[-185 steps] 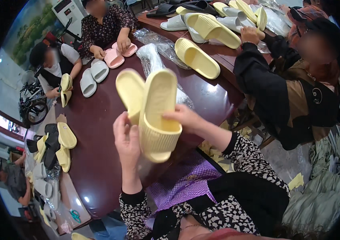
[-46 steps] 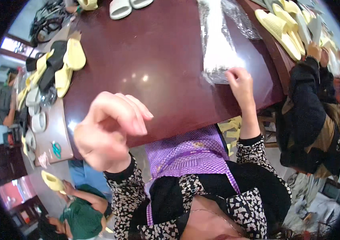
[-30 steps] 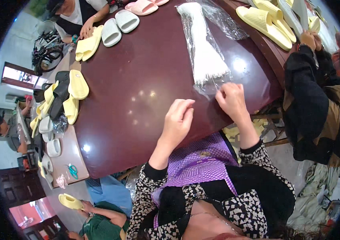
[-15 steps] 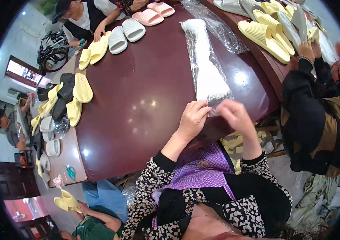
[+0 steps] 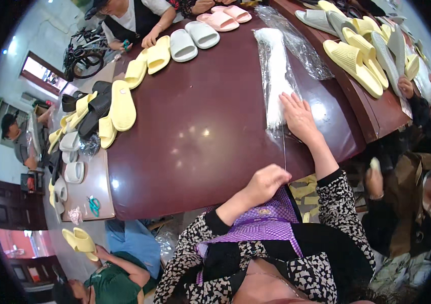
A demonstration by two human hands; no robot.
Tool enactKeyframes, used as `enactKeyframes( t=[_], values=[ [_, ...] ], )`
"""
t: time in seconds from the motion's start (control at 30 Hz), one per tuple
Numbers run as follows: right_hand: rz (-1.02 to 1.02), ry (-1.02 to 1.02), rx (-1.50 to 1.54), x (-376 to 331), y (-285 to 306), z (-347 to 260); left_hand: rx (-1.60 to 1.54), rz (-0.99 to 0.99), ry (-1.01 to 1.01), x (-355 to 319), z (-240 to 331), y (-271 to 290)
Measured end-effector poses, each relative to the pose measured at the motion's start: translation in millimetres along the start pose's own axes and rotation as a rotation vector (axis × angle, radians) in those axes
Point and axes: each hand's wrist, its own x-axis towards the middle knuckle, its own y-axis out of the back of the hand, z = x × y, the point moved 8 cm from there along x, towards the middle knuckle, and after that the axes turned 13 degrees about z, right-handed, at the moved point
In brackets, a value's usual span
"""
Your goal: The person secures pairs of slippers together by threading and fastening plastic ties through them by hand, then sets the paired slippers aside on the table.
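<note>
- From mid-view, a white bundle point(image 5: 270, 48) of fine, straight fibres lies at one o'clock, in a glossy, wrinkled plastic sleeve point(image 5: 291, 76) on the smooth, polished, dark red table point(image 5: 190, 111).
- One thin strand point(image 5: 284, 147) stretches taut from the bundle's lower end toward six o'clock.
- The left hand point(image 5: 268, 183), at four o'clock, is closed, fingertips pinching that strand; it is slightly blurred.
- The right hand point(image 5: 299, 117), at two o'clock, lies flat, fingers extended, pressing on the sleeved bundle without gripping.
- Crumpled clear film point(image 5: 304, 48) sits just beside the sleeve.
- Smooth grey slippers point(image 5: 195, 40) stand at twelve o'clock; ribbed yellow slippers point(image 5: 353, 62) at two.
</note>
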Motion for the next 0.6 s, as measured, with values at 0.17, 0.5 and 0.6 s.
enactKeyframes(
  t=[0.17, 0.5, 0.6],
  values=[
    [-0.059, -0.018, -0.016, -2, -5, 3, -0.205, 0.008, 0.361, -38, -6, 46],
    [-0.069, -0.109, -0.030, 8, -8, 7, -0.513, 0.594, 0.601, -148, -6, 181],
    [-0.097, -0.186, -0.057, 11, -8, 8, -0.551, 0.762, 0.492, -172, 6, 225]
  ],
)
